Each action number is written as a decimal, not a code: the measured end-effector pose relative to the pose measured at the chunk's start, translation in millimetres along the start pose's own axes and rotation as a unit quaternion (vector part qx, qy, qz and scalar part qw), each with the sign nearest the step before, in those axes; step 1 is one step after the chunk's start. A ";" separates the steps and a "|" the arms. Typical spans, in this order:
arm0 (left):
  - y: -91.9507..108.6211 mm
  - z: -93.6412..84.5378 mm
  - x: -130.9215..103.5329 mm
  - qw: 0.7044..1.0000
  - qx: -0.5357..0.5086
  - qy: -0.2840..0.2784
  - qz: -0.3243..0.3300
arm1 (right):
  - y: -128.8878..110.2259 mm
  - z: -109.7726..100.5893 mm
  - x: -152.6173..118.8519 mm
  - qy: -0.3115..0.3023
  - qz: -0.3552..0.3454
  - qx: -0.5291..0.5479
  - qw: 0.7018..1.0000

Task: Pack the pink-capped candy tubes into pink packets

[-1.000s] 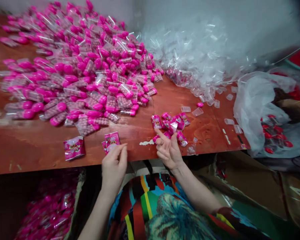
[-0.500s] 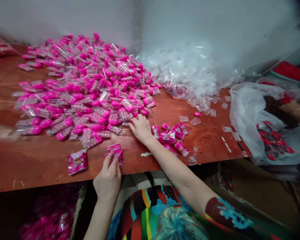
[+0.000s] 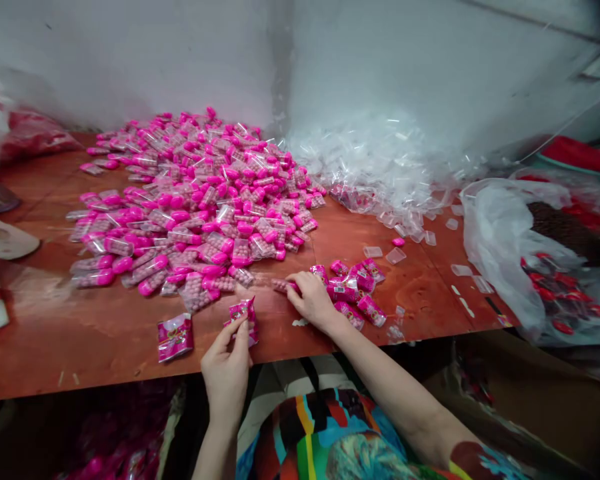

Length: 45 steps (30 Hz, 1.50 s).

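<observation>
My left hand [image 3: 229, 365] pinches a small pink printed pouch [image 3: 244, 319] just above the table near its front edge. With its fingers closed, my right hand [image 3: 310, 300] grips the pink-capped end of a small clear candy container [image 3: 281, 285] holding light pink balls. A large pile of such containers [image 3: 195, 213] spreads behind both hands. Left of my left hand lies a stack of flat pink pouches [image 3: 175, 337]. Several filled pink pouches [image 3: 347, 288] lie right beside my right hand.
Clear plastic pieces [image 3: 385, 173] are heaped against the wall. A white plastic bag [image 3: 495, 233] with red-capped items [image 3: 565, 293] stands on the right. Below the brown table [image 3: 100, 347], a box holds more pink items [image 3: 125, 433]. A loose pink cap [image 3: 398, 242] lies near the heap.
My right hand has come away from the pile toward the right with a candy container in its fingers. The pouch in my left hand is now raised and tilted. The view has shifted.
</observation>
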<state>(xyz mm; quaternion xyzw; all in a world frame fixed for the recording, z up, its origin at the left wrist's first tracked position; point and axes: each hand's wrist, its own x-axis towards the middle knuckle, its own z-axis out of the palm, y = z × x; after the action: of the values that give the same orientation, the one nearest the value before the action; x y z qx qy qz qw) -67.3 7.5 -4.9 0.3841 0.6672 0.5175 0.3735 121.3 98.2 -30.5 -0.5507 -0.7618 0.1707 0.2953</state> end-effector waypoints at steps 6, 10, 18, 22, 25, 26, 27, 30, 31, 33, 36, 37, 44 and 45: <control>6.3 19.4 0.6 0.974 -0.190 0.013 -0.120 | -6.3 -29.4 -13.6 0.028 0.051 0.143 0.988; 12.4 34.2 0.7 0.961 -0.246 0.039 -0.120 | -28.3 -51.7 -22.6 -0.097 -0.020 0.202 0.974; 14.9 64.8 -16.6 0.933 -0.332 0.049 -0.132 | -55.0 0.9 -54.6 -0.023 0.241 0.566 0.788; 15.8 62.3 -21.4 0.927 -0.330 0.055 -0.173 | -52.8 5.0 -66.4 -0.012 0.333 0.663 0.670; 15.7 56.9 -23.0 0.924 -0.319 0.017 -0.208 | -42.6 -8.9 -62.8 -0.018 0.359 0.721 0.593; 15.4 55.2 -23.7 0.924 -0.313 0.002 -0.217 | -38.7 -13.7 -60.6 -0.023 0.359 0.726 0.587; 15.1 53.8 -24.4 0.924 -0.308 -0.013 -0.225 | -35.4 -17.8 -58.6 -0.027 0.353 0.722 0.594; 13.0 52.0 -27.4 0.923 -0.297 -0.043 -0.240 | -30.8 -23.7 -55.6 -0.033 0.319 0.672 0.668; 12.0 52.1 -28.5 0.922 -0.295 -0.055 -0.244 | -31.2 -23.7 -55.6 -0.037 0.305 0.648 0.697; 9.8 52.5 -30.4 0.920 -0.296 -0.070 -0.248 | -33.5 -22.3 -56.2 -0.044 0.282 0.598 0.749; 8.0 51.5 -31.9 0.916 -0.294 -0.088 -0.259 | -35.8 -20.5 -56.9 -0.042 0.271 0.526 0.805; 8.2 50.8 -31.9 0.915 -0.292 -0.094 -0.261 | -35.6 -20.4 -57.0 -0.039 0.270 0.511 0.815; 9.1 52.7 -29.6 0.930 -0.265 -0.081 -0.243 | -32.0 -20.6 -61.1 -0.052 0.254 0.486 0.835; 8.0 54.2 -29.5 0.928 -0.270 -0.080 -0.246 | -32.5 -19.9 -61.9 -0.050 0.254 0.483 0.836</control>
<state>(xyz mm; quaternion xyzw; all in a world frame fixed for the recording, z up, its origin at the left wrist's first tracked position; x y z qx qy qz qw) -5.1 4.3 -4.2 0.1331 0.5439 0.5371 0.6309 123.6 27.8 -12.3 -0.5030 -0.4292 0.6136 0.4315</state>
